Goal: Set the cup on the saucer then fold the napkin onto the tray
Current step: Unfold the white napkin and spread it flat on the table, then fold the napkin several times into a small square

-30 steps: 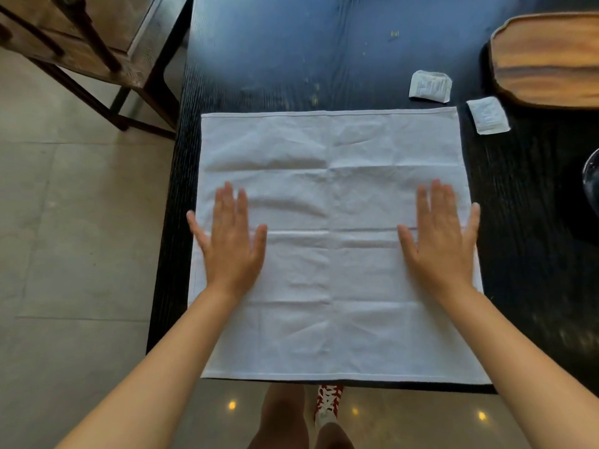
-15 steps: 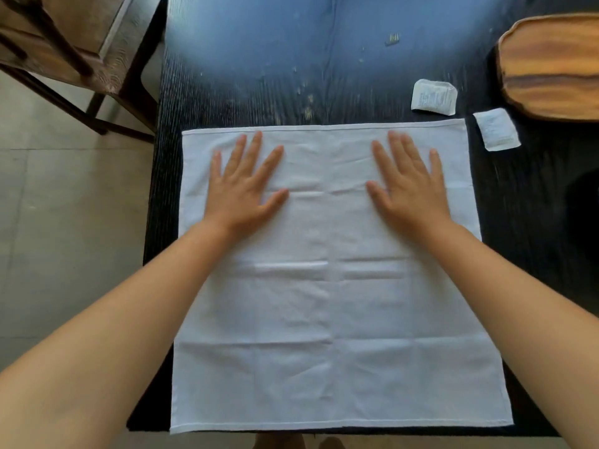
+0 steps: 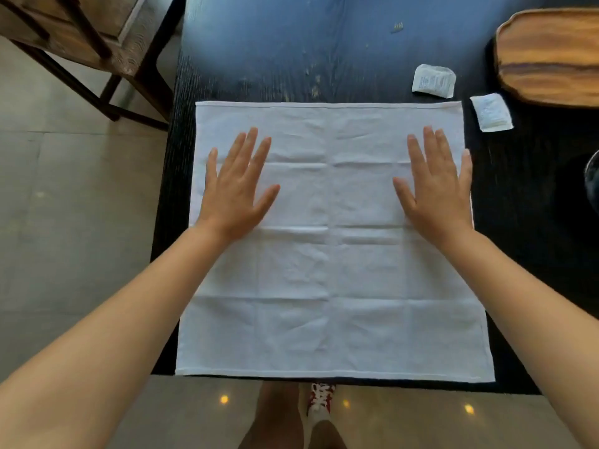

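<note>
A white square napkin (image 3: 330, 270) lies spread flat on the dark table (image 3: 291, 59), its creases showing. My left hand (image 3: 236, 189) rests palm down on its upper left part, fingers apart. My right hand (image 3: 437, 189) lies flat on the upper right part near the cloth's right edge. Neither hand holds anything. The wooden tray (image 3: 551, 56) sits at the far right corner, cut off by the frame. A dark rounded object (image 3: 592, 183) peeks in at the right edge; I cannot tell what it is. No saucer is in view.
Two small white packets (image 3: 433, 81) (image 3: 491, 112) lie between the napkin and the tray. A wooden chair (image 3: 97, 37) stands off the table's left side. The napkin's near edge lies along the table's front edge, above the tiled floor and my shoes.
Both hands slid up toward the napkin's far edge, then came back down and spread outward toward the sides. The napkin stays flat in place.
</note>
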The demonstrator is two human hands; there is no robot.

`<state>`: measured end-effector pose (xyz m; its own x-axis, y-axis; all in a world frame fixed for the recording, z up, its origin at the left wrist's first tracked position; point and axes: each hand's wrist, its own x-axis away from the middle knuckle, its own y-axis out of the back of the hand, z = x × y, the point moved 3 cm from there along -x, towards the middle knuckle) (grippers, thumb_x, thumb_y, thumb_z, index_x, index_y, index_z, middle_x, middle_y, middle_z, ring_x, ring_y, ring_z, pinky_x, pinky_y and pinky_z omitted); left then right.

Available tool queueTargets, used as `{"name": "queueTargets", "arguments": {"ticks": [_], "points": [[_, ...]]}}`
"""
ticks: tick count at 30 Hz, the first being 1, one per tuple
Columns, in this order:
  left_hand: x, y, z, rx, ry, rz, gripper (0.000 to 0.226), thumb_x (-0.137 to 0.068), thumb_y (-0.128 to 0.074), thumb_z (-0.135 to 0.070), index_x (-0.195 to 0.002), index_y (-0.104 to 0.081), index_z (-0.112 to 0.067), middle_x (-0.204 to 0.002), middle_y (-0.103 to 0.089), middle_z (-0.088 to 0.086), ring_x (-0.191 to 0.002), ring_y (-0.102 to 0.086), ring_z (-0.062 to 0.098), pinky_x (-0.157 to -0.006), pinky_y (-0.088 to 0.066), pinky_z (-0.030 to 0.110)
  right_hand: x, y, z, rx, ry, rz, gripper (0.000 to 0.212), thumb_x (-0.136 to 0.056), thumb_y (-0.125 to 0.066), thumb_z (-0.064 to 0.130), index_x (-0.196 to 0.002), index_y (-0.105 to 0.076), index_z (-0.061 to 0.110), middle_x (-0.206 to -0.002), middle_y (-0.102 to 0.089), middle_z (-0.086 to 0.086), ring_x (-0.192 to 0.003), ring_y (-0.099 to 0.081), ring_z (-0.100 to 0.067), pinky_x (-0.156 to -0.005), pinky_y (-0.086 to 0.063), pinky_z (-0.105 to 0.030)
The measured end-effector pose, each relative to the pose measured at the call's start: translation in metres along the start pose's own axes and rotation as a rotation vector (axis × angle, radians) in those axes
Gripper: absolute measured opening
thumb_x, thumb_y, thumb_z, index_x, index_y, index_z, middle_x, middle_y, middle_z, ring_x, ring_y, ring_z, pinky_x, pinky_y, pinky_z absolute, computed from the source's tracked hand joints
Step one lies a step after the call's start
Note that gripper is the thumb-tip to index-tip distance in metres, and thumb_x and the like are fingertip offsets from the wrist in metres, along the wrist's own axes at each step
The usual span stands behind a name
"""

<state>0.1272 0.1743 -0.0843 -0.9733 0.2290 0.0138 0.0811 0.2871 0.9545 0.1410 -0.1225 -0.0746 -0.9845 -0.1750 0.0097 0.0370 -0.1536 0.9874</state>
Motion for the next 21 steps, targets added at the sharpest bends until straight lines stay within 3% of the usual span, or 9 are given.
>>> {"name": "queueTargets", "arguments": {"ticks": [6,9,12,14,17,21], "points": [[0.131,0.002,-0.047,0.051,-0.098,-0.049,0.057,-0.09,-0.043,-0.046,-0.134,-0.045,-0.01,-0.132,-0.047,0.013,-0.123,-0.043,0.031,-0.1,-0.032,0.042,0.125,0.008,0.011,-0.036,0.216,-0.013,0.048,-0.09,-0.043,0.03,-0.133,-0.044,0.011,-0.142,-0.042,-0.018,-0.134,-0.032,-0.03,-0.108,-0.023,-0.055],[0.191,-0.004,-0.061,0.034,-0.136,0.03,0.055,-0.086,-0.047,-0.05,-0.127,-0.052,-0.014,-0.124,-0.049,0.007,-0.114,-0.047,0.028,-0.095,-0.035,0.038,0.183,0.007,0.012,-0.051,0.316,0.037,0.039,-0.089,-0.048,0.029,-0.123,-0.056,0.011,-0.131,-0.054,-0.017,-0.123,-0.044,-0.029,-0.102,-0.034,-0.051],[0.228,-0.015,-0.068,0.007,-0.136,0.166,0.058,-0.08,-0.053,-0.051,-0.126,-0.056,-0.015,-0.124,-0.056,0.009,-0.115,-0.048,0.026,-0.092,-0.044,0.041,0.219,0.004,0.014,-0.045,0.334,0.148,0.045,-0.088,-0.046,0.039,-0.123,-0.059,0.013,-0.131,-0.055,-0.014,-0.123,-0.044,-0.028,-0.1,-0.034,-0.048],[0.241,-0.018,-0.069,-0.008,-0.133,0.189,0.056,-0.08,-0.059,-0.044,-0.127,-0.055,-0.014,-0.128,-0.055,0.01,-0.12,-0.045,0.026,-0.095,-0.043,0.04,0.234,0.002,0.017,-0.022,0.313,0.228,0.053,-0.086,-0.045,0.047,-0.128,-0.054,0.015,-0.137,-0.05,-0.012,-0.129,-0.04,-0.028,-0.103,-0.032,-0.05],[0.248,-0.02,-0.07,-0.022,-0.118,0.145,0.053,-0.074,-0.072,-0.014,-0.124,-0.057,-0.008,-0.129,-0.057,0.013,-0.122,-0.045,0.027,-0.098,-0.041,0.039,0.247,0.003,0.02,0.013,0.297,0.25,0.053,-0.086,-0.043,0.046,-0.13,-0.053,0.017,-0.138,-0.05,-0.013,-0.13,-0.041,-0.03,-0.102,-0.036,-0.055],[0.25,-0.012,-0.075,0.022,-0.102,0.085,0.038,-0.08,-0.047,-0.01,-0.114,-0.063,-0.004,-0.121,-0.063,0.012,-0.114,-0.058,0.031,-0.09,-0.051,0.041,0.258,0.006,0.023,0.013,0.315,0.181,0.047,-0.078,-0.07,0.026,-0.122,-0.06,0.014,-0.129,-0.057,-0.018,-0.122,-0.051,-0.036,-0.094,-0.043,-0.058]]}}
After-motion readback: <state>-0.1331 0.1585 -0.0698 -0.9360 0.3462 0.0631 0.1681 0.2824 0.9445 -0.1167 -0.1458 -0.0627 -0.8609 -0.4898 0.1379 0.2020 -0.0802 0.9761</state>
